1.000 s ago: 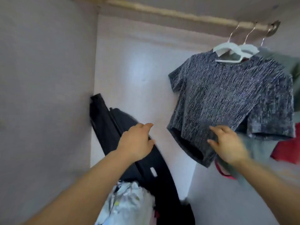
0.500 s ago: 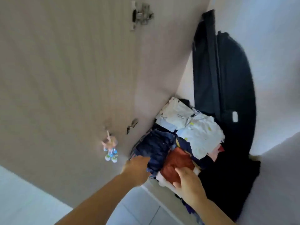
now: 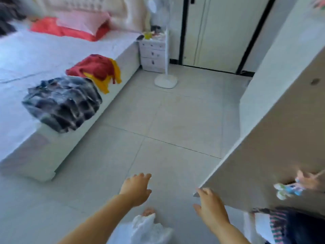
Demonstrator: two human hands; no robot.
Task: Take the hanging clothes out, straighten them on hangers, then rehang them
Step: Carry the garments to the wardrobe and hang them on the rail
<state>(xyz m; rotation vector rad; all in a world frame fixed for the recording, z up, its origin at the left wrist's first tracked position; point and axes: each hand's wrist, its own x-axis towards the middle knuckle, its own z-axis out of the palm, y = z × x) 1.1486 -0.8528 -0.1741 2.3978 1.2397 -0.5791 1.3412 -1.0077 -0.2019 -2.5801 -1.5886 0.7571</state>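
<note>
The plaid shirt [image 3: 61, 103] lies on the bed [image 3: 26, 55], ahead-left; the spread, empty left hand [image 3: 136, 189] is nearer than the right hand [image 3: 211, 208], also spread.

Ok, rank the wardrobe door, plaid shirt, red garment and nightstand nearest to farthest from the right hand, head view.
1. Wardrobe door, right, by the right hand.
2. Plaid shirt, left, on the bed edge.
3. Red garment, farther along the bed.
4. Nightstand, past the bed's far end.

Arms fwd, L hand [image 3: 136, 190] fingers loose, R hand [image 3: 212, 207] same
</note>
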